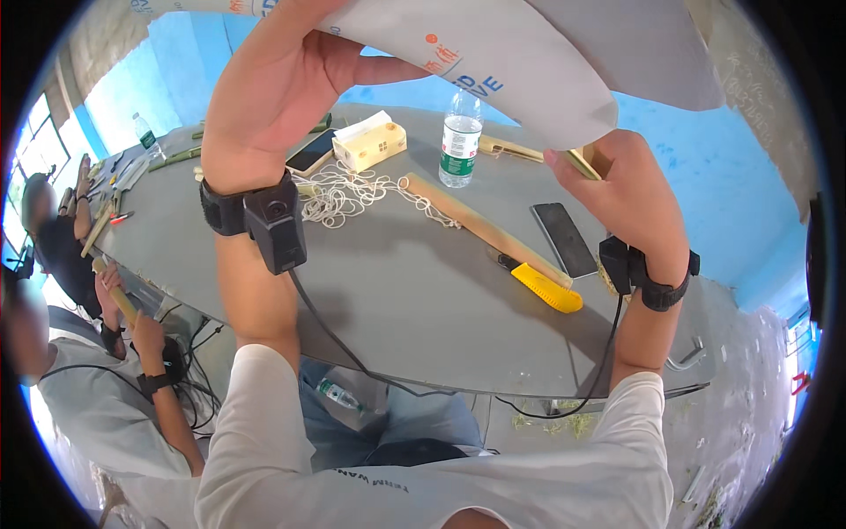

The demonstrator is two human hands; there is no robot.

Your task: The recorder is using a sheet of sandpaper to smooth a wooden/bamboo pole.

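Observation:
A large white sheet (520, 62) with coloured print curves across the top of the head view, held up above the table. My left hand (273, 115) is closed on it, the thumb under the sheet and the fingertips hidden or out of frame. On the other side, my right hand (630, 176) pinches a short pale bamboo strip (583, 165) just below the sheet's lower edge; part of the strip is hidden. Beneath my hands lie a long bamboo stick (485, 225) and a yellow utility knife (548, 288), close to a dark phone (564, 238).
A tangle of white string (339, 198), a tissue box (372, 145), another phone (311, 152) and an upright water bottle (461, 145) stand or lie farther back. Cables hang from my wrists over the table's near edge. At left, a co-worker's hands hold a bamboo piece (119, 295).

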